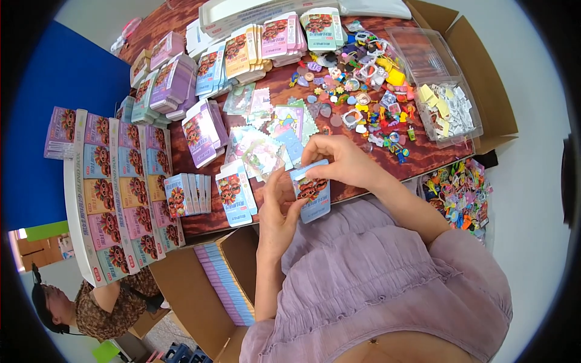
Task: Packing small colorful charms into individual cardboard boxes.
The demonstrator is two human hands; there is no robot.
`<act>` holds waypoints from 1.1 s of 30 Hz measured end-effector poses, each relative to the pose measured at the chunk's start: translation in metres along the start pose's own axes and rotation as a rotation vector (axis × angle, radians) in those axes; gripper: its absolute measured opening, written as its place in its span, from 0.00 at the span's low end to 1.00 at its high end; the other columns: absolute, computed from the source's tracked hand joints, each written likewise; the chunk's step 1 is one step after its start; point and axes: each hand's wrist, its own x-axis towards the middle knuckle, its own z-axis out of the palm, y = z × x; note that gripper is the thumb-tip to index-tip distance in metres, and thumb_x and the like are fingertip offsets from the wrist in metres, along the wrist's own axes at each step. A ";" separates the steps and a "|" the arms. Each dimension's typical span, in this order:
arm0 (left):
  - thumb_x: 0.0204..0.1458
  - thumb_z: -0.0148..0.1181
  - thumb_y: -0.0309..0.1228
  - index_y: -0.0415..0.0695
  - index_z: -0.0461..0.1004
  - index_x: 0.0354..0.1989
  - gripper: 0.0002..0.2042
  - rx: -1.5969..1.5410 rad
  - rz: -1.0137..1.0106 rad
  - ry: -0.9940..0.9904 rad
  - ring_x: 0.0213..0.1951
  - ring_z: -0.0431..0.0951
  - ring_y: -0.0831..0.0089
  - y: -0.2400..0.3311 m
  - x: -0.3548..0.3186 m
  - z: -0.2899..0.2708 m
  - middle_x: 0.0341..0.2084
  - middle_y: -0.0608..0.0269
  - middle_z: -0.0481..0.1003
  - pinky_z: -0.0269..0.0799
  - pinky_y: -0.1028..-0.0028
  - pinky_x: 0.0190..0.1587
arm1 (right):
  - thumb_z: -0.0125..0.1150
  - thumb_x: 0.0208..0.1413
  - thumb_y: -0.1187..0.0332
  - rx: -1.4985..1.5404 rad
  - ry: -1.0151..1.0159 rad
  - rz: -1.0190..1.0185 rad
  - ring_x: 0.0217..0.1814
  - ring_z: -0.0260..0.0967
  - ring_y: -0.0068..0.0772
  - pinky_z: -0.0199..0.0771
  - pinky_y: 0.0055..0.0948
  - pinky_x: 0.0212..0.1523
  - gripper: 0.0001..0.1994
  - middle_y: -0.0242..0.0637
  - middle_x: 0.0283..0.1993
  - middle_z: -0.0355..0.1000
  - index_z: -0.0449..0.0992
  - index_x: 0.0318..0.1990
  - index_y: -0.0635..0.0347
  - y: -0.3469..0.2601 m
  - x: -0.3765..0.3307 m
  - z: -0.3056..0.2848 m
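Light-blue printed cardboard box (313, 209), held at the near edge of a red-brown, wood-patterned table (160, 27), in the head view: the left hand (279, 206) grips its side, while the right hand (339, 160) pinches its top. Multicoloured small plastic charms (363, 100) spread across the surface near a clear plastic tray (478, 130). At left, white-framed stacks of pastel boxes (130, 193) stand before a blue panel (36, 121); below, a person in a black cap and brown patterned top (106, 311) appears beside an open brown carton (175, 290).
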 end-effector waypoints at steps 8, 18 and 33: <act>0.52 0.57 0.11 0.45 0.43 0.73 0.42 -0.103 -0.092 -0.050 0.42 0.79 0.71 0.011 0.000 -0.001 0.44 0.53 0.75 0.74 0.75 0.45 | 0.67 0.52 0.77 -0.011 0.045 0.055 0.42 0.74 0.21 0.73 0.24 0.45 0.04 0.35 0.37 0.78 0.79 0.33 0.66 0.010 0.001 -0.005; 0.52 0.58 0.12 0.45 0.59 0.69 0.34 -0.135 -0.041 -0.070 0.36 0.77 0.79 -0.008 -0.002 -0.010 0.42 0.61 0.75 0.74 0.79 0.37 | 0.63 0.54 0.76 -0.412 0.030 -0.317 0.52 0.75 0.38 0.73 0.31 0.52 0.13 0.44 0.52 0.76 0.80 0.48 0.64 0.017 -0.028 0.003; 0.51 0.63 0.21 0.41 0.48 0.72 0.40 0.014 0.147 0.084 0.66 0.63 0.56 -0.021 -0.001 -0.015 0.68 0.45 0.55 0.64 0.62 0.64 | 0.61 0.60 0.70 0.474 0.303 0.131 0.32 0.76 0.24 0.76 0.21 0.29 0.07 0.37 0.37 0.78 0.73 0.42 0.63 0.033 0.000 0.029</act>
